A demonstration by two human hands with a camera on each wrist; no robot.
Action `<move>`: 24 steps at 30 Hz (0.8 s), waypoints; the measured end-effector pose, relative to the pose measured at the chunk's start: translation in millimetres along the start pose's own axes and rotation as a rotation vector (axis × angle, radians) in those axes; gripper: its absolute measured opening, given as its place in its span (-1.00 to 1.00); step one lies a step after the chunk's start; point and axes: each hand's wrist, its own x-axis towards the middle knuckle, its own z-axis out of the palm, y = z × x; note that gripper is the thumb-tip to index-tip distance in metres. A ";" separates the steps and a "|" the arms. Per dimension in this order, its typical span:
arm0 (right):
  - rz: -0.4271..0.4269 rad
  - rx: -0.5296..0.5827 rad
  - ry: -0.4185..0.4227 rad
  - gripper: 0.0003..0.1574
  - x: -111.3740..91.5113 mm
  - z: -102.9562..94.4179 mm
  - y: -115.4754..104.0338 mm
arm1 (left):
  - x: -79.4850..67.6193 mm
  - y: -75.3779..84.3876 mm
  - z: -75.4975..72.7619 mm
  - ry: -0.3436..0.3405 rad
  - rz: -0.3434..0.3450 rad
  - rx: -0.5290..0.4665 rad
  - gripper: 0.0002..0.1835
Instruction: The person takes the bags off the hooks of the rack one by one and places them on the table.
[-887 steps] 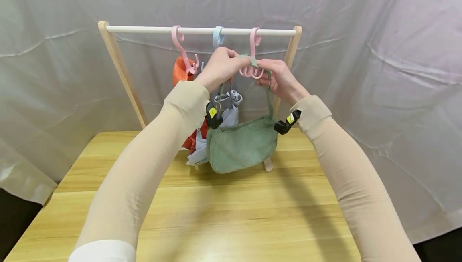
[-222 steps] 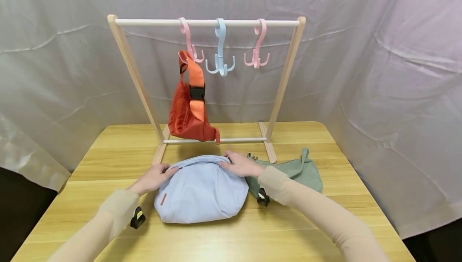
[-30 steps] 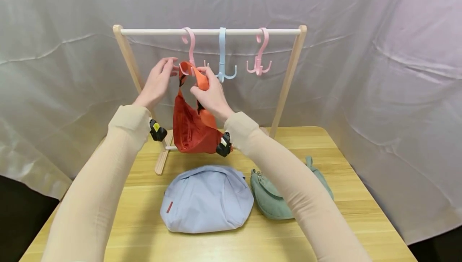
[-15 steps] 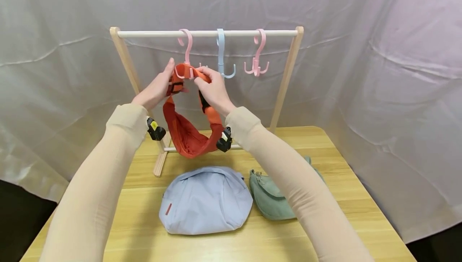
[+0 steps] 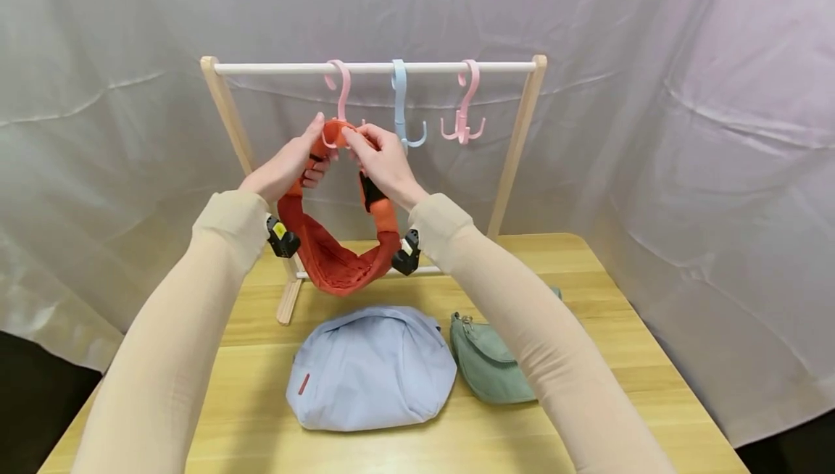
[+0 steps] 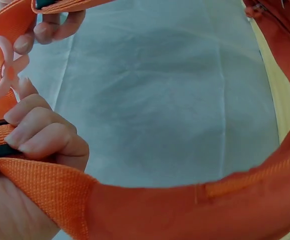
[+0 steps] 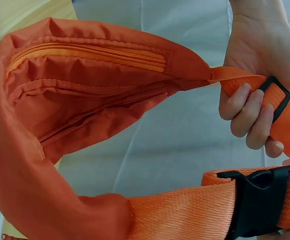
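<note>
**Holding a rust-red fabric waist bag [image 5: 342, 267] by its bright orange webbing strap [image 5: 385, 217] at the left pink plastic hook [image 5: 343, 93]**

Grips the strap on one side with the left-hand grip [image 5: 287, 162], narrow, fingers curled round it beside a black plastic slider [image 7: 287, 97]. Pinches the same strap near its top with the right-hand grip [image 5: 389, 167], also narrow, just above a black plastic buckle [image 7: 260, 200]. Has the strap's top behind an upcurved prong of the hook; cannot tell how much weight to credit to the hook. Suspends the waist bag in a U below both hands, clear of the surface and in front of a pale wooden rack [image 5: 518, 148], with an orange zipper [image 7: 99, 52] towards the right wrist camera.

Faces, on the rack's white rod [image 5: 280, 68], a pale blue plastic hook [image 5: 400, 93] in the middle and a second pink plastic hook [image 5: 466, 106] farther right. Has a rounded light blue fabric bag [image 5: 375, 376] with a small red tag [image 5: 304, 384] resting on the wood-grain surface [image 5: 613, 365], and just beside it a sage-green fabric bag [image 5: 492, 365], partly hidden by the beige right sleeve [image 5: 535, 329].
</note>
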 end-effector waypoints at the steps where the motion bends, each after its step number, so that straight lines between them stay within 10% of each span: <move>1: -0.001 -0.005 -0.002 -0.68 0.1 0.2 0.3 | 0.0 0.2 -0.6 -0.003 -0.002 0.001 -0.24; 24: 0.049 -0.036 0.004 -0.74 8.8 -2.2 1.7 | -3.5 7.2 -15.5 0.145 0.089 0.146 -0.51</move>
